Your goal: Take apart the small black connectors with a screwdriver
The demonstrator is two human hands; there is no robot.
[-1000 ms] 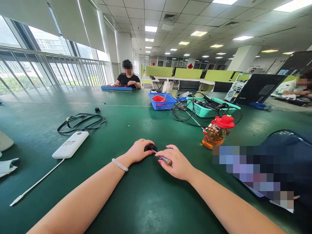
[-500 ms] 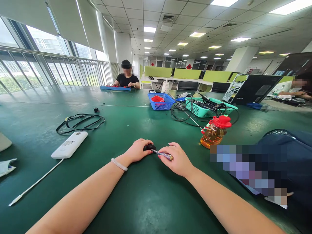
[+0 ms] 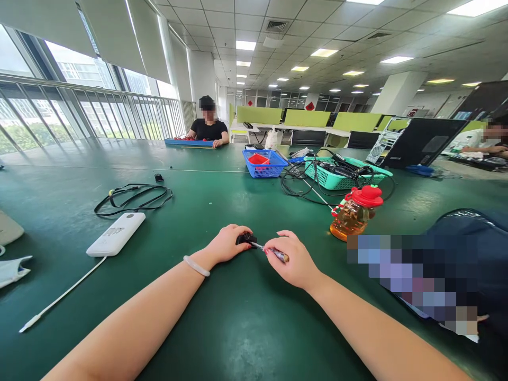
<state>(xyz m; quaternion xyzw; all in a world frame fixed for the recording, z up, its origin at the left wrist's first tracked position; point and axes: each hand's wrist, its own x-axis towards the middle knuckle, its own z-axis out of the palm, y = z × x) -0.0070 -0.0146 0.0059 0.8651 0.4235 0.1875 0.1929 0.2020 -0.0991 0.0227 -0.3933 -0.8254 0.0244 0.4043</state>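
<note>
My left hand (image 3: 229,244) is closed round a small black part (image 3: 246,239), keeping it against the green tabletop (image 3: 206,317). Between thumb and fingers, my right hand (image 3: 292,259) grips a screwdriver (image 3: 278,254) by its handle. The metal shaft points left, and its tip meets or lies very close to the right side of the black part. Whether the tip sits in a screw is too small to make out. What the black part is, I cannot tell.
Left lie a white power bank (image 3: 116,234) with its cable and a black cord (image 3: 133,198). Right stand a red-lidded bottle (image 3: 353,214) and a dark bag (image 3: 448,254). Farther back are a blue basket (image 3: 265,168), a green basket (image 3: 337,180) with cables, and a seated person (image 3: 208,127).
The view has turned slightly, so most things sit a little farther right. Both hands keep their hold on the black part and the screwdriver. The far person's hand has moved slightly.
</note>
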